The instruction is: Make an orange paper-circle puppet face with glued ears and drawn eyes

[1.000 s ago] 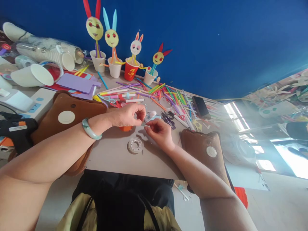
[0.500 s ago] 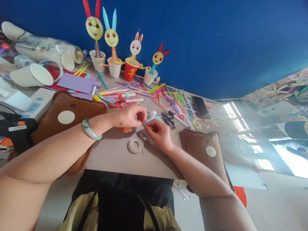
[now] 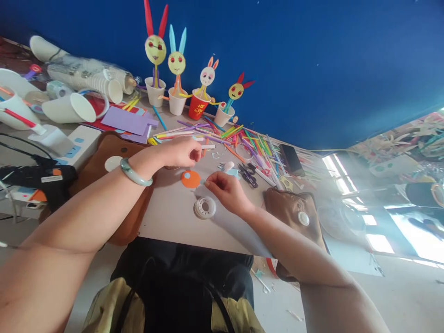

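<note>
My left hand (image 3: 183, 151), above the table left of centre, has its fingers curled in toward the thumb; what they hold, if anything, is hidden. Thumb and forefinger of my right hand (image 3: 225, 190) are pinched together at the middle of the table, on something too small to make out. Between the two hands lies an orange disc (image 3: 192, 181) with a small light blue dot on it. A roll of clear tape (image 3: 205, 207) rests just below the right fingertips, apart from them. Black-handled scissors (image 3: 248, 175) lie beyond my right hand.
Several rabbit-faced figures stand in cups, such as a red cup (image 3: 199, 105), along the blue wall. Coloured sticks (image 3: 258, 143) are strewn before them. Brown cushions (image 3: 289, 210) flank the workspace. A glue gun (image 3: 57, 180) and paper cups (image 3: 69, 108) are at left; a phone (image 3: 292, 159) is at right.
My hands have parted: the left has moved up and left, while the right stays pinched near the same place. The orange disc now shows fully. The view has shifted left.
</note>
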### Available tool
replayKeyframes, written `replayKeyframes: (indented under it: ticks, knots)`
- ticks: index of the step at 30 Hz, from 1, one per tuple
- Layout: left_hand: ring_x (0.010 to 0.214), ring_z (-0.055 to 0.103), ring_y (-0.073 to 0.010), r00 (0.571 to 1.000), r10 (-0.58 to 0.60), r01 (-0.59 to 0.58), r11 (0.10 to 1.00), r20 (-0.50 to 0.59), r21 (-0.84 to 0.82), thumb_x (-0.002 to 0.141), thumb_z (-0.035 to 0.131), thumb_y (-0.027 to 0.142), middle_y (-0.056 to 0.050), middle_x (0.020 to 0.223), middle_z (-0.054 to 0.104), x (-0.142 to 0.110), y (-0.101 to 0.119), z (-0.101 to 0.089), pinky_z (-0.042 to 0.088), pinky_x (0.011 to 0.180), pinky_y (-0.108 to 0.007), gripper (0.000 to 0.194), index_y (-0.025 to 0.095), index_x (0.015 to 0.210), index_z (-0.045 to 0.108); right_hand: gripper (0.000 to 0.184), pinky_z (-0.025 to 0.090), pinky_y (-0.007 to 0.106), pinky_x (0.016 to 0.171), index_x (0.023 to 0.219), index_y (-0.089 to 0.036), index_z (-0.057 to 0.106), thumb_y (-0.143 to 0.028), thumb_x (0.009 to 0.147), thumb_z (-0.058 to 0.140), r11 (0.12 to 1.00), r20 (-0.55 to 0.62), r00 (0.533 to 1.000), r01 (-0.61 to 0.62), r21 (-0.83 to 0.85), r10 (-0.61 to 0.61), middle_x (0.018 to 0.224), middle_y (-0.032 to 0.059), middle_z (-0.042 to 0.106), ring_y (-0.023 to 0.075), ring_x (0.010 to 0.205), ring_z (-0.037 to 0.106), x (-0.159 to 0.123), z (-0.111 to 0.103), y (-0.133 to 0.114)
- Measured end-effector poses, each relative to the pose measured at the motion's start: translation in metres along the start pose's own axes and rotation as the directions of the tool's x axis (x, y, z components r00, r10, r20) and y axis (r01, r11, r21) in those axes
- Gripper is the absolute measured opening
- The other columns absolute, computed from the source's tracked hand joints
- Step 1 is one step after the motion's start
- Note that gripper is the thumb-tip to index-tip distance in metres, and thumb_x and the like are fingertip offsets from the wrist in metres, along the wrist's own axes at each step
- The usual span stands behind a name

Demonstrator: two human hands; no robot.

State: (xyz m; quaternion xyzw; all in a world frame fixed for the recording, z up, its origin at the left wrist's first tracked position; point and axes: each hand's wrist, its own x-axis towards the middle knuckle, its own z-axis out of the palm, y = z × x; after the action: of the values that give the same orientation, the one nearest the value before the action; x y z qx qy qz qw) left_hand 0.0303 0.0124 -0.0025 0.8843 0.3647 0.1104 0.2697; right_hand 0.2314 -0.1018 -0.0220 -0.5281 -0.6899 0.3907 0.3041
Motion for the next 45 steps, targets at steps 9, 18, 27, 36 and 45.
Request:
replayKeyframes:
  ticks: [9,18,27,36,45]
  knots:
    - [0.084,0.064,-0.0200,0.967,0.001,-0.027,0.995,0.253,0.098,0.066,0.065,0.019,-0.004,0.097,0.072,-0.001,-0.003,0.001,0.044,0.069,-0.027,0.029,0.021,0.095,0.070,0.020,0.029,0.022,0.048,0.069,-0.018,0.061,-0.036,0.075,0.065,0.950,0.024,0.950,-0.312,0.032,0.311,0.055,-0.0056,0.051,0.0070,0.050,0.038,0.034,0.012,0.005]
    - [0.088,0.060,-0.0240,0.954,-0.060,0.005,0.983,0.295,0.184,0.064,0.065,0.017,-0.007,0.103,0.068,-0.002,0.002,0.002,0.042,0.065,-0.029,0.033,0.023,0.097,0.067,0.018,0.036,0.023,0.051,0.065,-0.016,0.063,-0.031,0.075,0.066,0.932,0.016,0.932,-0.362,-0.035,0.363,0.060,-0.0011,0.062,0.0082,0.053,0.046,0.037,0.017,0.003]
    - [0.081,0.060,-0.0209,0.943,-0.089,0.018,0.976,0.320,0.218,0.071,0.060,0.014,-0.007,0.098,0.069,-0.002,0.009,-0.001,0.042,0.064,-0.028,0.029,0.020,0.098,0.066,0.018,0.037,0.022,0.047,0.057,-0.018,0.059,-0.024,0.072,0.068,0.909,-0.027,0.908,-0.417,0.024,0.417,0.056,-0.0015,0.063,0.0084,0.050,0.048,0.042,0.023,0.007]
    - [0.088,0.062,-0.0214,0.935,-0.110,0.019,0.965,0.336,0.263,0.069,0.060,0.009,-0.007,0.102,0.070,-0.004,0.016,-0.005,0.046,0.072,-0.028,0.035,0.020,0.102,0.066,0.017,0.037,0.022,0.043,0.055,-0.018,0.062,-0.018,0.069,0.071,0.866,-0.028,0.866,-0.497,0.055,0.499,0.050,-0.0017,0.060,0.0075,0.044,0.047,0.047,0.022,0.005]
    - [0.084,0.060,-0.0199,0.940,-0.077,-0.003,0.972,0.332,0.235,0.071,0.059,0.013,-0.005,0.099,0.070,-0.005,0.011,-0.005,0.043,0.066,-0.027,0.030,0.021,0.098,0.067,0.018,0.037,0.023,0.044,0.052,-0.018,0.062,-0.016,0.068,0.071,0.838,-0.058,0.837,-0.544,0.030,0.545,0.050,-0.0011,0.060,0.0084,0.044,0.047,0.049,0.022,0.000]
